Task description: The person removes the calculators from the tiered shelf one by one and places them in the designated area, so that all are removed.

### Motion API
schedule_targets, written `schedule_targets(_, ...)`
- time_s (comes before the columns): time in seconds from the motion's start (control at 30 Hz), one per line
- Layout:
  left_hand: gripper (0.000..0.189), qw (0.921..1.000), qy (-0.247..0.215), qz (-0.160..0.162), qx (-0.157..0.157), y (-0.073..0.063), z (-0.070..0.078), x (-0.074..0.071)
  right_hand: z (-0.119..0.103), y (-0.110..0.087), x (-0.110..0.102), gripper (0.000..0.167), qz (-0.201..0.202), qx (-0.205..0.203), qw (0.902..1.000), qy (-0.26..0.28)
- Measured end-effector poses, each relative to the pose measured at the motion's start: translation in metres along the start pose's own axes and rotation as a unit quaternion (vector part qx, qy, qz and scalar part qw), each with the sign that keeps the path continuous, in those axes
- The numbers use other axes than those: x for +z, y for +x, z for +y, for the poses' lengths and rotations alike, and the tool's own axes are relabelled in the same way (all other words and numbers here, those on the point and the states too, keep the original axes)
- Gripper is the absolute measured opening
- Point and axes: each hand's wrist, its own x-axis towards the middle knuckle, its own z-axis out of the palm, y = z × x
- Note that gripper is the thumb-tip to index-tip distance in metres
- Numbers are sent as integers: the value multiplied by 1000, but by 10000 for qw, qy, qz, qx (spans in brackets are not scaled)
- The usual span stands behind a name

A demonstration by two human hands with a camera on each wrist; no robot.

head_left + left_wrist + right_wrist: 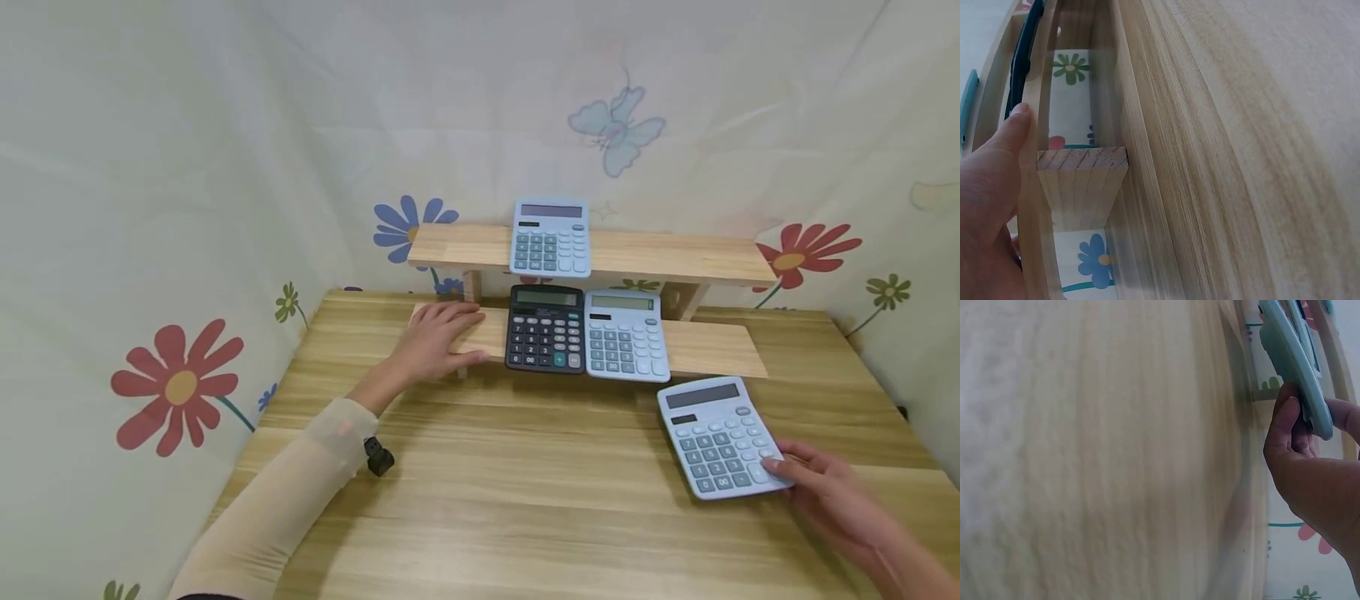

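My right hand (pixel 832 500) holds a light blue calculator (pixel 716 437) by its lower right corner, thumb on the keys and fingers underneath. That calculator is tilted, in front of the right end of the lower wooden shelf (pixel 712 347). In the right wrist view the held calculator (pixel 1297 369) shows edge-on, raised off the table. My left hand (pixel 438 342) rests on the left end of the lower shelf, fingers stretched across the top and thumb along the front edge. Right of it, a black calculator (pixel 545 329) stands beside a second light blue calculator (pixel 626 335) on that shelf.
The upper shelf (pixel 675 254) carries another light blue calculator (pixel 551 237) left of its middle. Wooden supports (pixel 1085 181) stand beneath the shelves. A wood-grain table (pixel 525 500) lies under everything, with a flowered curtain (pixel 487 108) behind and at the sides.
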Motion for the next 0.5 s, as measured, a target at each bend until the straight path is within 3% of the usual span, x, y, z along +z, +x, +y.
schedule_targets(0.2,79,10000,-5,-19,32,-2,0,1,6,5,10,25,-7,57,9998,-166)
schedule_targets(0.3,78,10000,-42,10,54,-3,1,1,5,7,16,19,225,329,9986,-339)
schedule_targets(0.4,77,9999,-74,64,74,-2,1,1,2,11,22,44,443,641,9949,-642)
schedule_targets(0.5,77,9999,-55,122,86,-2,0,1,-1,13,27,53,480,730,9917,-942)
